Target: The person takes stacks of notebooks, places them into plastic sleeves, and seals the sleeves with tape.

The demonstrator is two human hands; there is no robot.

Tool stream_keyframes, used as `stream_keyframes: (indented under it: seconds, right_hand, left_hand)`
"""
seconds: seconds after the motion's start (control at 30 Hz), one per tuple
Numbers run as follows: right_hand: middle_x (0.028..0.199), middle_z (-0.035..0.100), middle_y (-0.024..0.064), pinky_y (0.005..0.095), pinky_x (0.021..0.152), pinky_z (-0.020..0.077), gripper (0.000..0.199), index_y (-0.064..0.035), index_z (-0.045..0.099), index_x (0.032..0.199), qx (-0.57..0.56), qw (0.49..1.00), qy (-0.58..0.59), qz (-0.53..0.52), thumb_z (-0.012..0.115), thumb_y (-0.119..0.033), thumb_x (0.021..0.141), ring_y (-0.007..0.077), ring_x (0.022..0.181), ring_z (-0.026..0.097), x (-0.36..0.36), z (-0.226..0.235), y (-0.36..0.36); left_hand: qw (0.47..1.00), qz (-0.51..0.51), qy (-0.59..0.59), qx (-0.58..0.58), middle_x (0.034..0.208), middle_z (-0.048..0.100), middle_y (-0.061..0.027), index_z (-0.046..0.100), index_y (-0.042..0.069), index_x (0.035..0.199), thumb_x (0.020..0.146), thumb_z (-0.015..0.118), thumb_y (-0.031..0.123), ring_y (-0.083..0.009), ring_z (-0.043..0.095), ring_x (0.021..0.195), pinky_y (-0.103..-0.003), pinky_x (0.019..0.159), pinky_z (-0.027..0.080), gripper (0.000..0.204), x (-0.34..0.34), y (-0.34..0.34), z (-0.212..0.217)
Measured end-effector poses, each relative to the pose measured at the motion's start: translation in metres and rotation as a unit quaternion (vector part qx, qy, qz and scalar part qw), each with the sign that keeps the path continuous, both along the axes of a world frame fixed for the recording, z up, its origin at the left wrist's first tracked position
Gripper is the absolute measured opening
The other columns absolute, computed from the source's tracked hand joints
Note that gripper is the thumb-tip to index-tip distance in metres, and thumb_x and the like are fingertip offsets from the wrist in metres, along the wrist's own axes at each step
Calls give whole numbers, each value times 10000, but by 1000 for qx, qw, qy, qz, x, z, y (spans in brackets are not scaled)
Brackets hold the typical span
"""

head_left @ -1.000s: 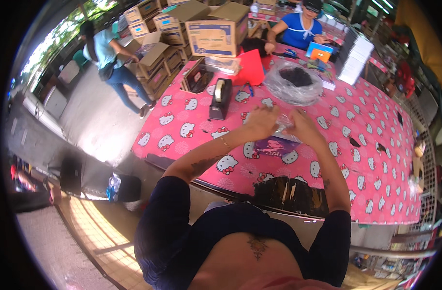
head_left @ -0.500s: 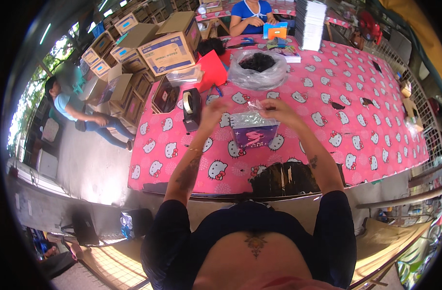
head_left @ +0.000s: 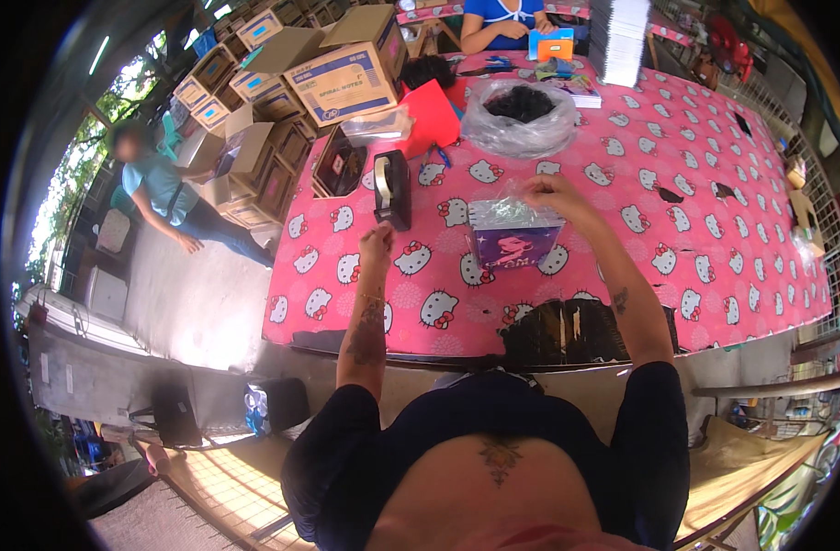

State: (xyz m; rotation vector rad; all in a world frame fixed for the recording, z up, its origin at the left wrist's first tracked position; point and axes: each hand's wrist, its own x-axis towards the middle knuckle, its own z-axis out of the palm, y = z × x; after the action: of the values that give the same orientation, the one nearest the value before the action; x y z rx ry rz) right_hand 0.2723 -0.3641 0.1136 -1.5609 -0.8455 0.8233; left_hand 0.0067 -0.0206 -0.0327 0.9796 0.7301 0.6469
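A stack of spiral notebooks (head_left: 517,246) with a purple cover in front stands on the pink table, its top under a clear plastic wrapper (head_left: 510,211). My right hand (head_left: 554,194) pinches the gathered plastic at the far right corner of the stack. To the left, a black tape dispenser (head_left: 403,207) carries a pale roll of tape (head_left: 383,182). My left hand (head_left: 377,244) is closed at the near end of the dispenser, its fingertips pressed together; whatever they hold is too small to make out.
Beyond the notebooks sits a clear bag (head_left: 521,138) of black items. Blue-handled scissors (head_left: 435,161), a red sheet (head_left: 432,118) and an open-topped box (head_left: 340,165) lie farther left. Cardboard cartons (head_left: 346,87) are piled behind. One person (head_left: 176,202) stands left; another (head_left: 504,28) sits across the table.
My left hand has moved away from the notebooks to the near end of the tape dispenser. My right hand stays on the plastic. The view has shifted slightly, and the person at left has turned.
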Motion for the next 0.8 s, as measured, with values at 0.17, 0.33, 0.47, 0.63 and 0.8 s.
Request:
stream_keyframes:
  seconds: [0.17, 0.33, 0.47, 0.63, 0.8]
  right_hand:
    - [992, 631, 25, 268, 815, 463, 333, -42, 627, 1168, -4, 1000, -1, -2, 675, -126, 849, 116, 916, 581, -8, 9, -1]
    - [967, 652, 47, 256, 756, 480, 398, -6, 609, 1197, 49, 999, 6, 7, 702, -98, 822, 120, 870, 606, 3, -7, -5]
    - [969, 628, 24, 272, 815, 470, 386, -47, 606, 1211, 43, 999, 10, 16, 690, -120, 842, 127, 902, 591, 9, -11, -10]
    - [980, 602, 44, 284, 825, 475, 462, -87, 553, 1265, 22, 999, -29, 30, 720, -167, 842, 145, 898, 591, -10, 1, 9]
    - [1119, 552, 116, 325, 826, 491, 502, -120, 530, 1281, 2, 994, -83, -77, 738, -199, 831, 193, 925, 595, -5, -3, -13]
  left_hand:
    - [611, -66, 533, 582, 873, 692, -235, 707, 22, 886, 835, 603, 187, -397, 682, 863, -494, 729, 539, 202, 4, 31, 71]
    - [530, -377, 1, 759, 755, 675, -111, 685, 24, 826, 792, 682, 231, -319, 640, 726, -395, 698, 498, 209, 118, -97, 251]
    - [367, -557, 85, 741, 708, 671, -100, 700, 41, 833, 789, 686, 347, -273, 651, 686, -376, 650, 489, 310, 200, -151, 275]
    - [354, -751, 228, 509, 896, 697, -82, 688, 8, 964, 832, 655, 465, -169, 645, 824, -340, 731, 491, 476, 246, -82, 163]
    - [536, -710, -18, 456, 1079, 670, -111, 641, -22, 1080, 914, 591, 388, -142, 608, 935, -346, 808, 485, 445, 216, -101, 113]
